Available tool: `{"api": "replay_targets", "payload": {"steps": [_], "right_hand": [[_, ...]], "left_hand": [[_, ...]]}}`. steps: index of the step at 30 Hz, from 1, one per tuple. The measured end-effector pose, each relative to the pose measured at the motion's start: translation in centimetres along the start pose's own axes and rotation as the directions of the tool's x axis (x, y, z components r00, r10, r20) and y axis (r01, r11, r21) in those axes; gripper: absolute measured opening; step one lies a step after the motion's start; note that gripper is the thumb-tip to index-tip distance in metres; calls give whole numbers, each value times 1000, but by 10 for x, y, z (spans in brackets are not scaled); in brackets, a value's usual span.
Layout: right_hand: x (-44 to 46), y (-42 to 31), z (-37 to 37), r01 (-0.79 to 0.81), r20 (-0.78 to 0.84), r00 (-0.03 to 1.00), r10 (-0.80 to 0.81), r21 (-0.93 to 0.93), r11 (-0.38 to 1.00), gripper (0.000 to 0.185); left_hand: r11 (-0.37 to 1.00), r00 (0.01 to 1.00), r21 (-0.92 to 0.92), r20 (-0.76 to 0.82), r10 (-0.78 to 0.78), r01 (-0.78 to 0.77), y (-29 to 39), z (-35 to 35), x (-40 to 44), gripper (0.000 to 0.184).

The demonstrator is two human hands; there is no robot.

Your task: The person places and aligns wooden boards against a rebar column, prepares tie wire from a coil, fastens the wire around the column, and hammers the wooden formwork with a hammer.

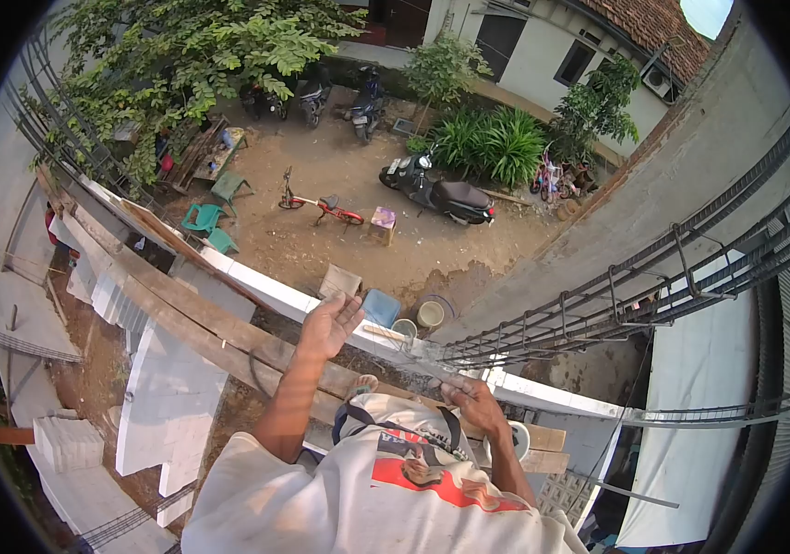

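Left hand (331,329), open and empty, is near the white wall (270,287); right hand (471,403) curls near rebar (614,294), grip unclear.

Building site above a yard: bare rebar (598,309), pale block wall (284,297), scaffold planks (201,319).

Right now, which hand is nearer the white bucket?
Right. The right hand is just ahead of the white bucket and slightly to its left; the left hand is raised well farther forward and left.
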State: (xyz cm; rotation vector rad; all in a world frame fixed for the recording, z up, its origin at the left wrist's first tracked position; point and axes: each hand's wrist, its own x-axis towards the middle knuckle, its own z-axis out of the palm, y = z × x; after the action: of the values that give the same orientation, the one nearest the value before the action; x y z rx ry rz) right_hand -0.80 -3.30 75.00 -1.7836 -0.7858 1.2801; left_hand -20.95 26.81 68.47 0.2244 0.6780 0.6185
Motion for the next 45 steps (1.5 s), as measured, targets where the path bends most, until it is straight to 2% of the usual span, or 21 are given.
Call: {"api": "replay_targets", "payload": {"steps": [3, 6, 12, 15, 17, 18, 21, 22, 24, 26, 30, 31, 33, 34, 35, 37, 39, 40, 41, 43, 45], "right_hand": [[-4, -7, 5, 29, -20, 999, -30, -70, 997, 31], [-10, -7, 7, -26, 5, 1000, 27, -54, 998, 31], [-16, -2, 8, 14, 27, 1000, -13, -41, 999, 32], [-17, 11, 4, 91, 18, 996, -90, -114, 989, 31], [-19, 23, -5, 121, 78, 992, -101, -320, 940, 32], [-22, 30, -8, 131, 63, 991, -115, -388, 912, 32], [-39, 28, -17, 113, 22, 993, -114, -407, 907, 35], [-42, 35, -22, 33, 6, 999, -33, -409, 912, 33], [-48, 37, -31, 74, 36, 997, -65, -458, 886, 33], [-51, 38, -36, 137, 39, 990, -137, -541, 830, 27], [-46, 56, -50, 112, -40, 980, -195, -702, 703, 14], [-43, 55, -55, 120, -47, 975, -215, -706, 698, 18], [-49, 52, -67, 109, -107, 975, -197, -541, 834, 23], [-48, 52, -70, 113, -105, 974, -201, -545, 831, 23], [-51, 55, -75, 35, -137, 984, -114, -478, 878, 24], [-55, 52, -81, -50, -178, 984, -24, -401, 915, 26], [-64, 29, -88, -288, 14, 957, 288, 7, 958, 22], [-70, 16, -90, -320, 109, 946, 306, 144, 936, 27], [-78, 16, -97, -318, 102, 947, 305, 151, 936, 27], [-94, 21, -117, -207, 137, 978, 157, 524, 826, 23], [-104, 24, -126, 93, -13, 993, -115, 673, 733, 21]], "left_hand": [[996, 999, -85, -26, -24, 22, 2, 5, -1, 11], [994, 997, -93, -43, 58, -62, -2, 2, 5, 15], [973, 945, -42, -251, 211, -229, -2, 0, 11, 23], [941, 931, -137, -246, 271, -310, 18, -20, 25, 19], [925, 965, -284, -9, 260, -252, 43, -37, 35, 14], [922, 963, -287, -17, 267, -261, 55, -40, 38, 14], [894, 906, -147, -79, 417, -424, 99, -24, 25, 9], [866, 865, -70, -132, 484, -495, 113, -18, 19, 7], [820, 804, 11, -190, 563, -572, 139, -12, 9, 6], [755, 726, 219, -209, 655, -618, 155, -5, 3, 6], [643, 618, 171, -178, 766, -747, 169, 9, 2, 10], [633, 607, 169, -181, 773, -756, 177, 10, -1, 10], [639, 657, -185, -56, 752, -747, 190, 14, -5, 9], [620, 638, -177, -60, 768, -764, 195, 18, -8, 18], [620, 637, -180, -57, 769, -764, 198, 24, -15, 18], [706, 700, -399, 191, 688, -585, 204, 34, -26, 30], [748, 720, -426, 265, 641, -509, 216, 30, -22, 36], [770, 724, -496, 343, 598, -401, 222, 27, -17, 37], [785, 717, -551, 421, 555, -284, 227, 23, -13, 38], [808, 712, -540, 471, 521, -234, 232, 26, -10, 38], [738, 770, -560, 253, 586, -377, 229, 42, -11, 36]]}}
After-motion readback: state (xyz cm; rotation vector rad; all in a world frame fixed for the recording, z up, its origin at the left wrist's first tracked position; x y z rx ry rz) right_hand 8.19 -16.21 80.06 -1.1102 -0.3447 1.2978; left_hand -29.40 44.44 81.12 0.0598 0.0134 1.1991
